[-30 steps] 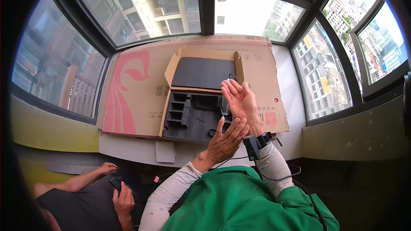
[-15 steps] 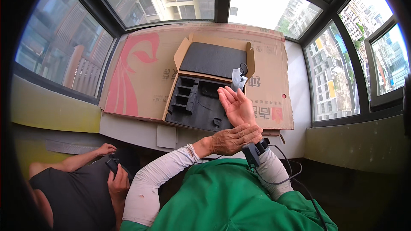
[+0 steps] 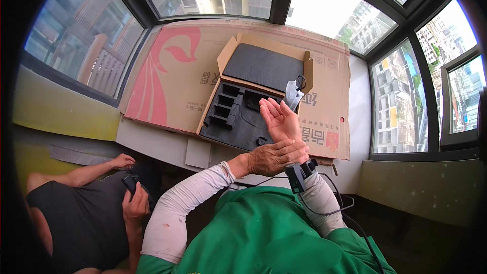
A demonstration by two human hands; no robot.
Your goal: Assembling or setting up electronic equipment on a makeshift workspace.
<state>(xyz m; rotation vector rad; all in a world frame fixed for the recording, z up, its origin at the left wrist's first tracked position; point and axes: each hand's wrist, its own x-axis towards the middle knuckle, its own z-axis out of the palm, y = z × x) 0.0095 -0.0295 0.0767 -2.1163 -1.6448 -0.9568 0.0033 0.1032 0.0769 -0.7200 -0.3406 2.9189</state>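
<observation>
The right hand (image 3: pixel 279 123) lies palm up with its fingers extended, slightly curved and holding nothing. The left hand (image 3: pixel 276 157), back upward, rests flat across the right wrist; its thumb is hidden, so I cannot tell whether it grips. Just below them, a hard-edged black block-shaped device (image 3: pixel 294 178) is strapped to the right forearm, trailing a thin black cable (image 3: pixel 338 187). Wrinkled off-white fabric sleeves (image 3: pixel 185 198) cover both arms.

Beyond the fingers stands an open brown cardboard box (image 3: pixel 309 71), its matt black foam insert (image 3: pixel 238 127) cut into square-edged compartments, its raised lid lined with a flat black panel (image 3: pixel 264 66). A crumpled translucent plastic bag (image 3: pixel 292 94) sits near the fingertips at the box's right side. Underneath, a broad flat cardboard sheet (image 3: pixel 182 96) printed with pink curves covers most of the smooth white worktop (image 3: pixel 147 134).
</observation>
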